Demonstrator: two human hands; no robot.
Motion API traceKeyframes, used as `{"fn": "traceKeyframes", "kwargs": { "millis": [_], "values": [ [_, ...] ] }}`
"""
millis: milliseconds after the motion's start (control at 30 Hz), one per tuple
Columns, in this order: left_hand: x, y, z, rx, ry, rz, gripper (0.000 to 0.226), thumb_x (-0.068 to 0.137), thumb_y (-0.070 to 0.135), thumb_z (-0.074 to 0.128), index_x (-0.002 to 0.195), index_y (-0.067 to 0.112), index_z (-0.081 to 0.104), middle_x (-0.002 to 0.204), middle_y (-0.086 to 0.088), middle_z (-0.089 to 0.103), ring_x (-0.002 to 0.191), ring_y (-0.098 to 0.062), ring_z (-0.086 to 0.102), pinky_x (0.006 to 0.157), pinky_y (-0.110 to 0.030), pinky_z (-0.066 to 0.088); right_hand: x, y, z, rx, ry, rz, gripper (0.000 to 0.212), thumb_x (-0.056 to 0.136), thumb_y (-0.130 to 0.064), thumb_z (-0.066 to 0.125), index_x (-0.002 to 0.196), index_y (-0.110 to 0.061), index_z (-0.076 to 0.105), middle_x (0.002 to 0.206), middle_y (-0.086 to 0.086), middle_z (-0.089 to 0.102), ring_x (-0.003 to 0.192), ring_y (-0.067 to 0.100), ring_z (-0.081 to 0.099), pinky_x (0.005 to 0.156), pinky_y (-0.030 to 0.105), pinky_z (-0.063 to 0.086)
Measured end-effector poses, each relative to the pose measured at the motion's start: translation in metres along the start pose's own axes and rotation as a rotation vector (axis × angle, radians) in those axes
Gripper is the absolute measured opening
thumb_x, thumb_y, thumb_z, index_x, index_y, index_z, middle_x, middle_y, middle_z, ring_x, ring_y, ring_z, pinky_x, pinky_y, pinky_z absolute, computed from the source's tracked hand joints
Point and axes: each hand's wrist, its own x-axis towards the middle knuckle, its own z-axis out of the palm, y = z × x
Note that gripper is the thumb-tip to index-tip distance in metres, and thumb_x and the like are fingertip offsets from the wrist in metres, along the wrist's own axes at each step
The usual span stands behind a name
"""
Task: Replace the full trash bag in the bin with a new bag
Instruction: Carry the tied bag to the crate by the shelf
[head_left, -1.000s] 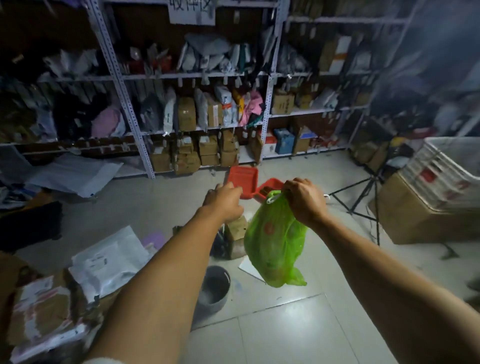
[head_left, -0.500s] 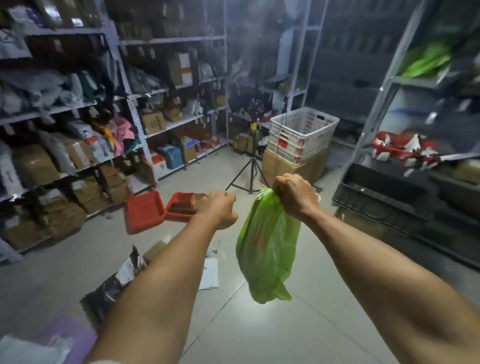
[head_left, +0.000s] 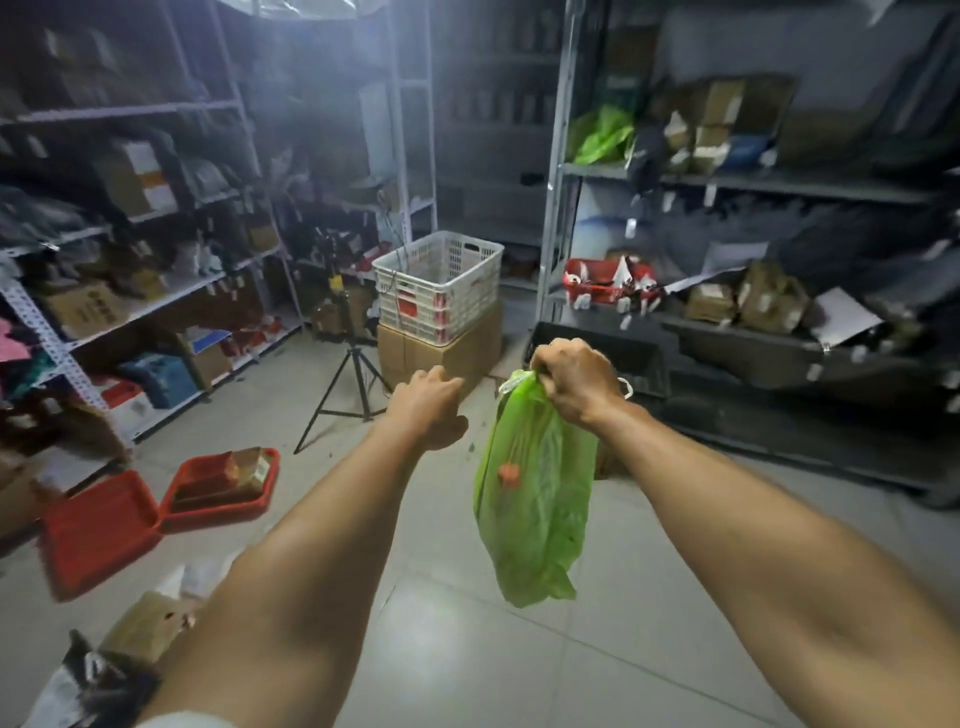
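Note:
A full green trash bag (head_left: 532, 499) hangs in the air in front of me, above the tiled floor. My right hand (head_left: 574, 382) grips its gathered top, with a white drawstring loop sticking out beside the fist. My left hand (head_left: 428, 408) is held out beside it to the left, fingers curled, with nothing visible in it. The bin is out of view. More green bags (head_left: 602, 135) lie on an upper shelf at the right.
Metal shelves packed with boxes line the left and right sides. A white crate (head_left: 439, 286) sits on a cardboard box (head_left: 441, 353) ahead, next to a black tripod (head_left: 348, 395). Red trays (head_left: 98, 530) and cardboard scraps lie on the floor at left.
The view has swung to the right: the left shelves and red trays slid leftward, the bin dropped out of sight, the right shelves came in. Both hands keep their pose with the bag.

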Motion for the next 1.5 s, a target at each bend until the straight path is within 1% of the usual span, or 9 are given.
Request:
{"fn": "traceKeyframes", "kwargs": {
  "millis": [133,233,500,800,1067,1167,1300,1400,1500],
  "values": [
    [0.041,0.047,-0.001,0.016,0.017,0.052,0.047,0.088,0.042,0.056,0.127,0.016,0.051,0.123,-0.012,0.049,0.118,-0.035,0.049,0.088,-0.046,0.046,0.011,0.057,-0.006,-0.010,0.036,0.050,0.015,0.091,-0.019,0.052,0.097,-0.022,0.066,0.104,0.003,0.064,0.103,0.027,0.056,0.084,0.036,0.043],
    [0.072,0.073,0.003,0.010,0.010,0.085,0.047,0.088,0.040,0.056,0.129,0.017,0.050,0.126,-0.012,0.049,0.119,-0.035,0.049,0.089,-0.046,0.046,0.024,0.095,-0.004,-0.038,0.019,0.076,0.018,0.092,-0.019,0.051,0.099,-0.023,0.067,0.106,0.002,0.064,0.104,0.026,0.055,0.087,0.037,0.044],
    [0.197,0.090,0.022,0.017,-0.015,0.147,0.047,0.089,0.038,0.055,0.131,0.018,0.048,0.125,-0.012,0.051,0.118,-0.035,0.050,0.089,-0.048,0.047,0.091,0.184,0.028,-0.059,-0.023,0.167,0.017,0.093,-0.020,0.051,0.100,-0.023,0.066,0.108,0.001,0.064,0.106,0.026,0.053,0.088,0.037,0.041],
    [0.370,0.093,0.048,0.009,-0.096,0.229,0.046,0.087,0.035,0.052,0.130,0.018,0.050,0.126,-0.012,0.050,0.120,-0.035,0.048,0.092,-0.047,0.044,0.208,0.259,0.080,-0.090,-0.106,0.239,0.017,0.093,-0.021,0.052,0.103,-0.025,0.066,0.110,0.000,0.063,0.111,0.025,0.051,0.090,0.038,0.039],
    [0.509,0.100,0.068,-0.011,-0.149,0.247,0.051,0.086,0.035,0.054,0.135,0.019,0.049,0.131,-0.011,0.051,0.123,-0.035,0.048,0.095,-0.046,0.045,0.309,0.332,0.120,-0.044,-0.081,0.341,0.017,0.095,-0.022,0.052,0.104,-0.025,0.066,0.110,0.000,0.063,0.109,0.025,0.052,0.092,0.039,0.040],
    [0.568,0.108,0.082,-0.005,-0.146,0.246,0.047,0.086,0.037,0.052,0.130,0.019,0.053,0.126,-0.011,0.054,0.118,-0.035,0.051,0.091,-0.044,0.047,0.358,0.369,0.144,-0.024,-0.077,0.301,0.017,0.094,-0.021,0.053,0.104,-0.025,0.066,0.110,-0.001,0.064,0.108,0.025,0.053,0.091,0.038,0.041],
    [0.645,0.119,0.094,-0.001,-0.167,0.211,0.039,0.083,0.030,0.051,0.120,0.021,0.056,0.120,-0.011,0.056,0.114,-0.034,0.053,0.087,-0.042,0.047,0.426,0.423,0.173,0.014,-0.087,0.261,0.018,0.093,-0.020,0.056,0.106,-0.023,0.068,0.112,0.001,0.064,0.111,0.026,0.054,0.087,0.037,0.043],
    [0.698,0.127,0.095,-0.029,-0.186,0.174,0.037,0.084,0.033,0.053,0.119,0.021,0.057,0.120,-0.009,0.056,0.116,-0.034,0.052,0.089,-0.042,0.047,0.478,0.458,0.188,0.068,-0.096,0.283,0.017,0.091,-0.018,0.057,0.101,-0.023,0.069,0.111,0.002,0.066,0.108,0.028,0.057,0.084,0.039,0.048],
    [0.746,0.131,0.098,-0.054,-0.185,0.143,0.040,0.085,0.036,0.054,0.122,0.022,0.056,0.123,-0.009,0.055,0.116,-0.034,0.052,0.091,-0.043,0.048,0.530,0.487,0.200,0.053,-0.115,0.246,0.017,0.090,-0.016,0.058,0.101,-0.022,0.070,0.111,0.004,0.067,0.108,0.030,0.058,0.089,0.040,0.049]
  ]
}}
